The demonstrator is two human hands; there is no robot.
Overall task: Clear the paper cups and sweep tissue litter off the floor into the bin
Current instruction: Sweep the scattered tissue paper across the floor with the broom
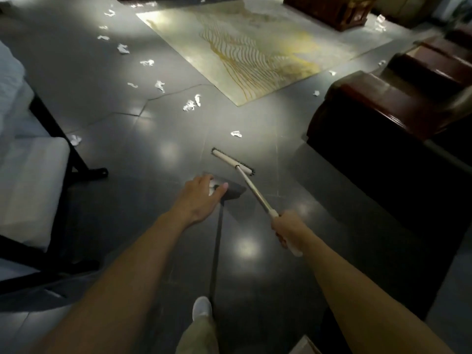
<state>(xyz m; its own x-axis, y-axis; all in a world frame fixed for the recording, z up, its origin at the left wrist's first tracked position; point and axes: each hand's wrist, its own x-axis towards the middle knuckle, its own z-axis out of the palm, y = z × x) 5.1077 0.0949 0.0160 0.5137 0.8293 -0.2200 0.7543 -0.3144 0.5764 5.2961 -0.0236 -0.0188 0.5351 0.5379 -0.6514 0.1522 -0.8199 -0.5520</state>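
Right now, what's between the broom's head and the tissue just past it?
Nothing. In the head view, only bare dark floor lies between the broom head and the tissue lying beyond it.

Overall illumination is low. The brightest zone lies at top centre, where light falls on the pale rug (255, 47) and washes out the glossy dark floor (107, 103) beside it. Soft round specular highlights dot the floor nearer the camera, indicating overhead sources. The lower right, beside the dark wooden furniture (378, 116), drops into near-black shadow without detail. The white broom (245, 176) and the tissue scraps (190, 104) stand out in strong contrast. Wide-angle distortion curves straight lines toward the frame edges. Sharpness is moderate at centre; the far scraps are soft, and motion blur streaks the right edge
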